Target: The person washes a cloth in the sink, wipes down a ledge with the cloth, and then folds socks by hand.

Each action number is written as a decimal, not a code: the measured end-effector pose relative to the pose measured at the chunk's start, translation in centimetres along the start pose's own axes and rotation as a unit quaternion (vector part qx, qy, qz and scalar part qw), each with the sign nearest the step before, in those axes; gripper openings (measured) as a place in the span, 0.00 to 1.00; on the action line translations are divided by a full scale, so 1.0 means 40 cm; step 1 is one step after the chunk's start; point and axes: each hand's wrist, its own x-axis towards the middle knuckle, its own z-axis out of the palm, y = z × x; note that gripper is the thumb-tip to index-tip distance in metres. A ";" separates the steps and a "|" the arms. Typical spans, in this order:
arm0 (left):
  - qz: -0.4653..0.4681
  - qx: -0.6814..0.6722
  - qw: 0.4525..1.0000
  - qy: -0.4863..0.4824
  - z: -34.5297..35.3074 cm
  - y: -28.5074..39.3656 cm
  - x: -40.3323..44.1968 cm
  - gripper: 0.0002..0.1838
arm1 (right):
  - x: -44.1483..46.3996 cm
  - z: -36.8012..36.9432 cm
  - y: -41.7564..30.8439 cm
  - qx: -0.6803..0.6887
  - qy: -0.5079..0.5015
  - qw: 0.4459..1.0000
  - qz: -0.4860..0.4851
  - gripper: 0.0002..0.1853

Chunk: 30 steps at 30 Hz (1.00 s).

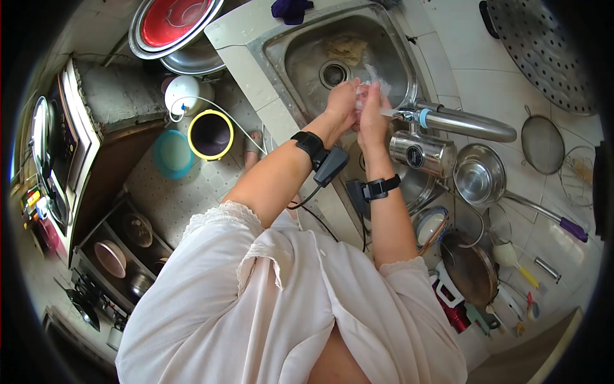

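Over the stainless steel sink, my left hand and my right hand are brought together in front of the faucet. The fingers of both hands are closed against each other. Whitish, see-through streaks show around the fingers; I cannot make out whether this is running water or a thin clear thing in my hands. A crumpled tan piece, perhaps a cloth, lies in the sink beside the drain. Black straps with small boxes circle both wrists.
Right of the sink stand a metal canister and a saucepan. A strainer and a perforated steamer plate are farther right. On the floor at left are a yellow-rimmed bucket and a turquoise basin. A purple cloth lies on the counter.
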 end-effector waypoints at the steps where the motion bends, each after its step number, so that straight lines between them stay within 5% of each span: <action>1: -0.002 0.001 1.000 0.000 -0.001 -0.001 -0.010 0.11 | 0.001 -0.002 0.004 0.026 0.011 0.999 0.019 0.20; 3: 0.052 0.176 0.983 0.009 0.001 0.005 -0.030 0.11 | 0.001 -0.004 0.005 0.078 0.032 0.995 0.055 0.18; 7: 0.105 0.310 0.943 0.066 -0.002 -0.003 -0.047 0.12 | -0.016 -0.013 -0.006 0.109 0.031 0.981 0.160 0.15; 9: 0.206 0.421 0.883 0.002 -0.023 -0.010 -0.050 0.15 | -0.021 -0.015 0.005 0.094 0.054 0.972 0.211 0.15; 12: 0.223 0.522 0.821 0.066 -0.031 -0.017 -0.073 0.17 | -0.040 -0.047 0.033 0.137 0.008 0.953 0.269 0.16; 17: 0.224 0.568 0.789 0.067 -0.111 -0.063 -0.115 0.21 | -0.098 -0.141 0.073 0.182 -0.066 0.935 0.297 0.18; 21: 0.078 0.585 0.807 -0.020 -0.157 0.060 -0.186 0.23 | -0.187 -0.146 0.023 0.185 -0.095 0.914 0.348 0.23; 23: 0.244 0.567 0.785 -0.051 -0.205 0.132 -0.170 0.18 | -0.236 -0.097 -0.021 0.134 -0.177 0.941 0.257 0.22; 24: 0.141 0.505 0.850 -0.049 -0.180 0.202 -0.197 0.14 | -0.255 -0.045 -0.039 0.121 -0.170 0.955 0.209 0.21; 25: 0.185 0.497 0.846 -0.053 -0.184 0.246 -0.189 0.13 | -0.267 0.009 -0.064 0.124 -0.173 0.955 0.209 0.21; 29: 0.322 0.434 0.840 -0.056 -0.145 0.485 -0.213 0.20 | -0.226 0.229 -0.143 -0.043 -0.236 0.951 -0.195 0.29; 30: 0.433 0.509 0.744 0.005 -0.177 0.547 -0.174 0.24 | -0.223 0.277 -0.166 -0.147 -0.248 0.914 -0.286 0.33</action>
